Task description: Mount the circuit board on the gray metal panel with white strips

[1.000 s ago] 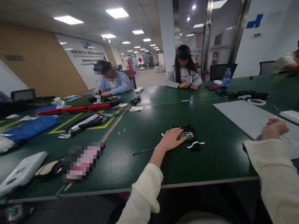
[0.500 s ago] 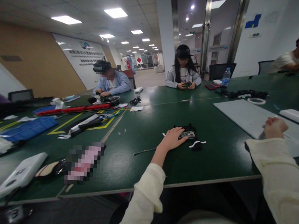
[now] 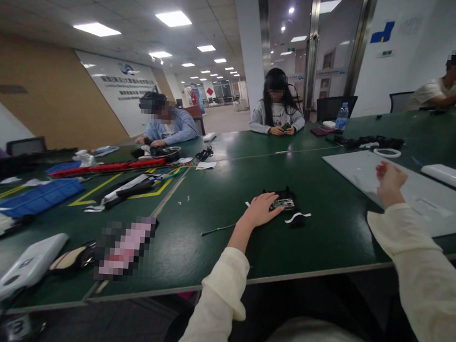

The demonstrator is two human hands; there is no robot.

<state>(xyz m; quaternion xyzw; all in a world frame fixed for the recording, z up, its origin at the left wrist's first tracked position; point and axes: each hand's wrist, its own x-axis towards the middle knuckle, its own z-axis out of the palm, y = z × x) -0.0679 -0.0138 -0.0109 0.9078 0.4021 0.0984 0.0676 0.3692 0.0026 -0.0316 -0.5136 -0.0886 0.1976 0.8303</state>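
Note:
On the green table, a small black device with a bare circuit board (image 3: 286,202) lies under my left hand (image 3: 261,211). The fingers reach over its left end and the thumb runs along the near side, holding it against the table. A white strip (image 3: 298,217) curls over a small dark piece just in front of the device. My right hand (image 3: 391,178) is raised over the left part of a grey board (image 3: 353,164), its fingers curled together. Whatever they pinch, if anything, is too small to make out.
A thin dark cable (image 3: 218,229) trails left of the device. Leftward lie a white power bank (image 3: 28,266), a blue tray (image 3: 42,195) and black straps. On the right are a white box (image 3: 452,179) and a tape ring (image 3: 386,152). Several people sit around the table.
My right hand has moved left and a little away from me over the grey board. My left hand stays on the device. The view has shifted slightly.

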